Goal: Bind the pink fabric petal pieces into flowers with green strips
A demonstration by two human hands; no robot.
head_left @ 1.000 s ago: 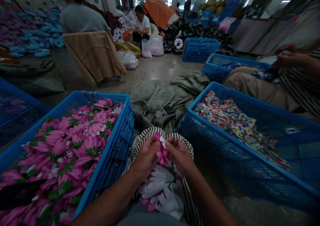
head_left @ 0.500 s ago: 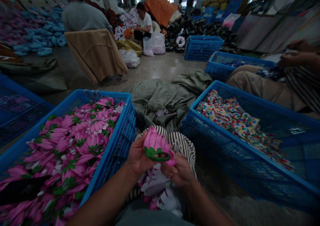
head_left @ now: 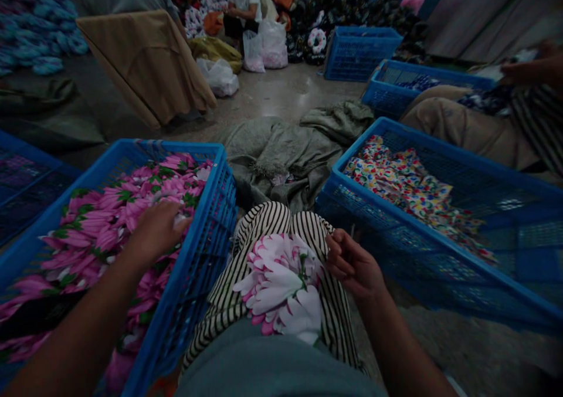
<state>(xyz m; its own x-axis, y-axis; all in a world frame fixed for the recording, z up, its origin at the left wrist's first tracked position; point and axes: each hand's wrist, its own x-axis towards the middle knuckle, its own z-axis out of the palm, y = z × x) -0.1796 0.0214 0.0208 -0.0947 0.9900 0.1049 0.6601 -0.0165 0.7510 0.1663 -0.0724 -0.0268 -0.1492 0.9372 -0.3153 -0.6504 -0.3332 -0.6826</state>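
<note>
Dim workshop floor [head_left: 275,95] | left of frame: left hand [head_left: 162,226] over pink flowers [head_left: 90,215] in blue crate [head_left: 215,209], fingers hidden, grip cannot be told | lower centre: paler flowers [head_left: 281,282] on striped lap [head_left: 220,291] | right hand [head_left: 354,265] half-curled, hold unclear | step: seemingly reaching; calls for pinching one flower

1. Flower pieces [head_left: 94,221] at left look like smooth, matt cloth.
2. Petals [head_left: 281,285] at lower centre look equally matt.
3. The crate [head_left: 171,146] at left is smooth plastic, faintly shiny.
4. Heaped sacking [head_left: 281,145] at centre is coarse, creased, matt cloth.
5. Bags [head_left: 273,45] at upper centre are thin, wrinkled, translucent plastic.
6. Upper-centre floor [head_left: 281,89] looks glossy.
</note>
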